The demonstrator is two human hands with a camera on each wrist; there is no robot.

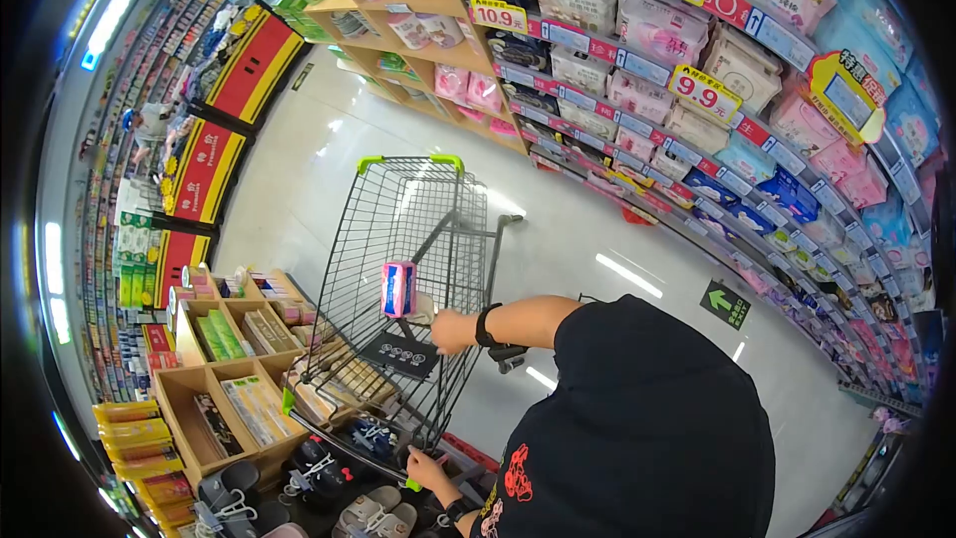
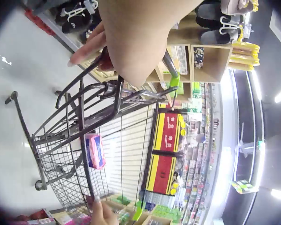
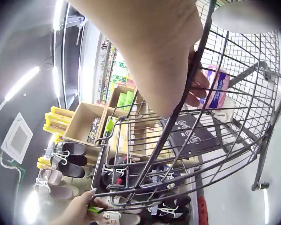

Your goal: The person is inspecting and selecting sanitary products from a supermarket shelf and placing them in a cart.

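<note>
My left hand (image 1: 426,470) grips the end of the handle of a wire shopping cart (image 1: 396,354), beside its green end cap; the thumb lies over the bar in the right wrist view. My right hand (image 1: 453,331), with a black band at the wrist, holds the cart's side rim, its fingers (image 3: 196,89) curled over to the inner side. Inside the basket a pink-and-blue soft packet (image 1: 398,289) stands upright, near the right hand's fingers. A pale item (image 1: 424,309), partly hidden by that hand, lies beside the packet.
Shelves of packaged pads (image 1: 657,30) run along the right. Wooden bins (image 1: 214,379) with boxed goods stand left of the cart, and slippers (image 1: 373,513) hang by the handle. Red-and-yellow display stands (image 1: 207,171) line the far left. Pale floor (image 1: 299,164) stretches ahead.
</note>
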